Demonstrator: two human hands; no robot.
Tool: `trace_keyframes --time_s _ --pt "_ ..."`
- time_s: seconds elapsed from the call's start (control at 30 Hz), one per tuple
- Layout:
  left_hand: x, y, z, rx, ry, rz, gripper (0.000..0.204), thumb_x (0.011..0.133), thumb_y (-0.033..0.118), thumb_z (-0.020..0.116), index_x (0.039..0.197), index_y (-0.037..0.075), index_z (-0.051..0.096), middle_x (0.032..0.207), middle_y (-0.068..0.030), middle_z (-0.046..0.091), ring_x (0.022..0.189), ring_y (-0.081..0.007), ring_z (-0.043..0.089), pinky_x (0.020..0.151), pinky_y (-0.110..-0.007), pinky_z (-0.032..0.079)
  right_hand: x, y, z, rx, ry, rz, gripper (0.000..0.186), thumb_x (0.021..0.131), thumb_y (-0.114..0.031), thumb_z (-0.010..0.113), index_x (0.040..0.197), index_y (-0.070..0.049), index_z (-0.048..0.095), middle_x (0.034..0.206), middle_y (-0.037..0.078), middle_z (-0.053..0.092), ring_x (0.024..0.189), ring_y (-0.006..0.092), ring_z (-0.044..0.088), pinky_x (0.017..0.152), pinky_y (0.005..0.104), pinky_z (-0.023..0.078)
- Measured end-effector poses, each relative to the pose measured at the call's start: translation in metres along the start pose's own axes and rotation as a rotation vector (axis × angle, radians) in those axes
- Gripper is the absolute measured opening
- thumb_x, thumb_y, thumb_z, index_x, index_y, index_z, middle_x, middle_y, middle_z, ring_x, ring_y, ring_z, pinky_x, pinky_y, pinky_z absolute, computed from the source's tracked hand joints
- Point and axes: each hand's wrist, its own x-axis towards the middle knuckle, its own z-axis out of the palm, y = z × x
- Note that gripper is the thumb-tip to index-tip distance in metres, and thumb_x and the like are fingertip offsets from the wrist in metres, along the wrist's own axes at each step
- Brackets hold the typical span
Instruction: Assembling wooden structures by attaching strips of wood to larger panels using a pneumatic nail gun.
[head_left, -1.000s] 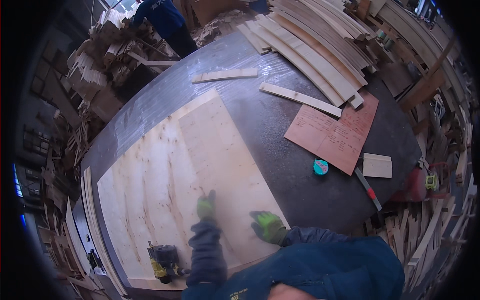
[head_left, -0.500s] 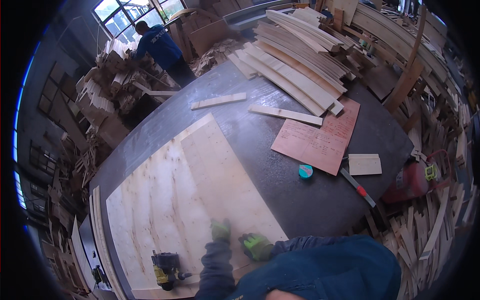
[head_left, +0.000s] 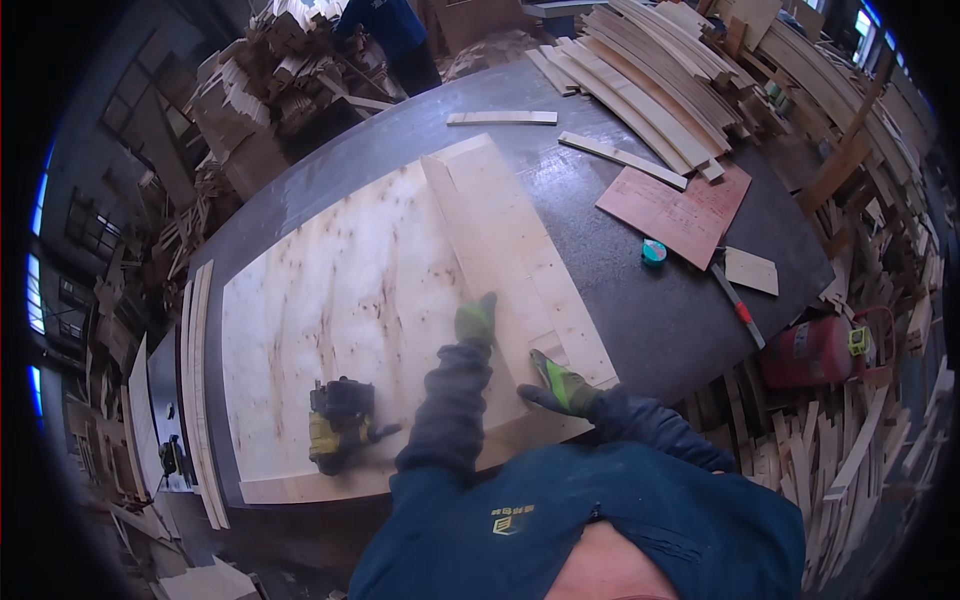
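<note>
A wide, pale wooden board (head_left: 500, 260) lies lengthwise along the right part of a large plywood panel (head_left: 330, 290). My left hand (head_left: 476, 320), in a green and dark glove, is closed at the board's left edge, its fingers partly hidden. Gloved the same way, my right hand (head_left: 562, 385) rests by the near end of the board with thumb and fingers apart. To the left of my left arm, a yellow and black nail gun (head_left: 340, 422) lies on the panel.
The dark table (head_left: 640, 335) carries a green tape measure (head_left: 654, 252), a reddish marked sheet (head_left: 670, 215), a red-marked bar (head_left: 738, 305) and stacked planks (head_left: 640, 90). A red tank (head_left: 805, 352) stands right of it. A person in blue (head_left: 395, 30) is beyond, near scrap wood.
My view has shifted, so the panel and table sit higher. My left hand has moved to the board's left edge, and my right hand's fingers have spread.
</note>
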Motion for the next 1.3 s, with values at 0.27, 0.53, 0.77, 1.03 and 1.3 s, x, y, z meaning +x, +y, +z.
trace_keyframes --time_s 0.27,0.53,0.77,1.03,1.3 --pt "-0.008 0.161 0.007 -0.417 0.027 -0.089 0.072 0.126 0.062 0.072 0.095 -0.002 0.083 0.078 -0.0108 0.073 0.077 -0.0260 0.072 0.076 -0.053 0.055 -0.040 -0.038 -0.105 -0.095 0.220 0.351 0.142 0.095 -0.069 0.097 0.197 0.002 0.028 0.182 0.046 0.051 0.170 0.0613 0.052 0.143 0.0628 0.045" --pt "-0.025 0.281 0.214 0.075 -0.012 0.348 0.093 0.113 0.070 0.083 0.159 -0.010 0.075 0.149 -0.0388 0.079 0.138 -0.0573 0.076 0.125 -0.061 0.058 0.011 0.198 -0.410 -0.475 0.703 0.057 0.116 0.091 -0.054 0.099 0.189 -0.015 0.051 0.160 0.032 0.065 0.139 0.0545 0.068 0.117 0.0655 0.057" --pt "-0.056 0.335 0.356 0.455 -0.481 0.122 0.113 0.114 0.077 0.069 0.193 0.002 0.043 0.201 -0.0361 0.033 0.189 -0.0587 0.022 0.153 -0.075 0.010 0.130 0.367 -0.765 -0.737 0.692 0.307 0.111 0.089 -0.053 0.101 0.186 -0.023 0.055 0.178 0.027 0.061 0.153 0.0501 0.065 0.126 0.0631 0.055" --pt "0.004 0.391 0.390 0.470 -0.520 0.071 0.114 0.111 0.077 0.071 0.193 0.002 0.042 0.201 -0.0379 0.030 0.189 -0.0610 0.018 0.153 -0.076 0.006 0.271 0.521 -1.009 -1.004 0.596 0.299 0.125 0.094 -0.093 0.086 0.188 -0.017 0.054 0.171 0.026 0.067 0.156 0.0471 0.067 0.130 0.0598 0.053" --pt "0.048 0.361 0.410 0.488 -0.498 0.033 0.124 0.101 0.077 0.084 0.189 0.000 0.045 0.200 -0.0382 0.032 0.186 -0.0678 0.020 0.147 -0.086 0.014 0.423 0.652 -1.334 -0.610 1.150 0.365 0.135 0.099 -0.095 0.083 0.186 0.003 0.052 0.184 0.036 0.060 0.170 0.0519 0.061 0.143 0.0561 0.050"
